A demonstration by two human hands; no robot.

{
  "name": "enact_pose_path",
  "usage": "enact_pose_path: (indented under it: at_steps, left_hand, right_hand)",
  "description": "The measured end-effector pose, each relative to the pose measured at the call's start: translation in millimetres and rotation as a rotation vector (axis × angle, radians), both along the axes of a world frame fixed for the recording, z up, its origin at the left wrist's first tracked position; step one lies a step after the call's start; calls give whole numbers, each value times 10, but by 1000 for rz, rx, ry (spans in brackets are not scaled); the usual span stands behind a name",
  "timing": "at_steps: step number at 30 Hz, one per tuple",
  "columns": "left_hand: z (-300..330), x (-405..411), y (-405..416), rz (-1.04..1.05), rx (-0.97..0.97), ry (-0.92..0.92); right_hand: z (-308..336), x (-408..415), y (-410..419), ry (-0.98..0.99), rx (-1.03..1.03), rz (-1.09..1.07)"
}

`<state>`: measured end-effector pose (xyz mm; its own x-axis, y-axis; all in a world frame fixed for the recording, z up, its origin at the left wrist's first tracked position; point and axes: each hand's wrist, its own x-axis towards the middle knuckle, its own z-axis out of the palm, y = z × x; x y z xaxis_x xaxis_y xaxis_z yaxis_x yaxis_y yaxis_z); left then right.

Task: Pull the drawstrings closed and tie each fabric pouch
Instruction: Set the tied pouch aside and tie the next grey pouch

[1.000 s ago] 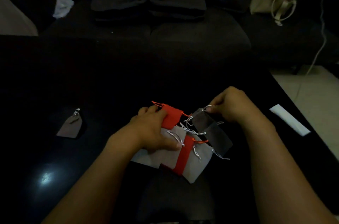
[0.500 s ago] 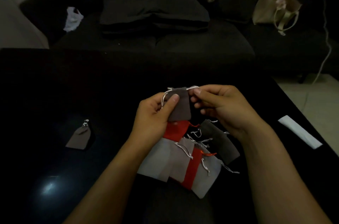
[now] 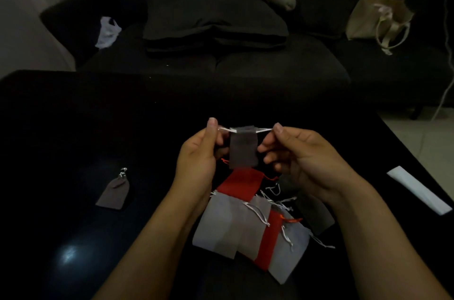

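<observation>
Closest to the camera, bottom centre of the frame, there's a messy fan of untied pouches (image 3: 248,226) on the dark worktop (image 3: 61,128), light grey ones with red ones poking through and loose white and orange strings going everywhere. My guess is they're dumped there overlapping because that's the to-do pile, right under the hands so the next one is an easy reach. Just above the pile, mid-frame, both hands hold one dark grey pouch (image 3: 243,147) up off the worktop. The left hand (image 3: 196,155) has a pinch grip on the left drawstring (image 3: 224,129), thumb and forefinger closed on the cord, and the right hand (image 3: 302,155) pinches the right drawstring (image 3: 264,130) the same way. The cords run out straight to either side, so I'd say they're being pulled apart to cinch the mouth, and the pouch hangs free from the strings so the fabric can bunch without snagging. The top edge looks only partly gathered and no knot shows yet. Over at middle left, well apart from everything, a single brownish pouch (image 3: 113,191) lies alone with its neck bunched and strings knotted at the top, probably the done spot. A white strip (image 3: 417,191) sits at the right edge of the worktop. Further back is a dark sofa (image 3: 270,64) with a cushion (image 3: 211,17) and a beige tote bag (image 3: 378,20) at upper right.
</observation>
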<state>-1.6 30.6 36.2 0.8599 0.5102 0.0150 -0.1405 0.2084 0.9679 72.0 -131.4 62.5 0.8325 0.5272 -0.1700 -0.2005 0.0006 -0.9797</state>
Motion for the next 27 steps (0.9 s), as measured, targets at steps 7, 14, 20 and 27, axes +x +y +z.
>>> enact_pose_path:
  at_steps: [7, 14, 20, 27]
  left_hand:
    - [151, -35, 8, -219, -721, -171]
    - [125, 49, 33, -19, -665, -184]
    - [78, 27, 50, -29, -435, -141]
    - [92, 4, 8, -25, -363, -104]
  right_hand:
    - [54, -69, 126, 361, 523, -23]
    - [30, -47, 157, 432, 538, -130]
    - [21, -99, 171, 268, 405, -115]
    - [41, -69, 191, 165, 370, -96]
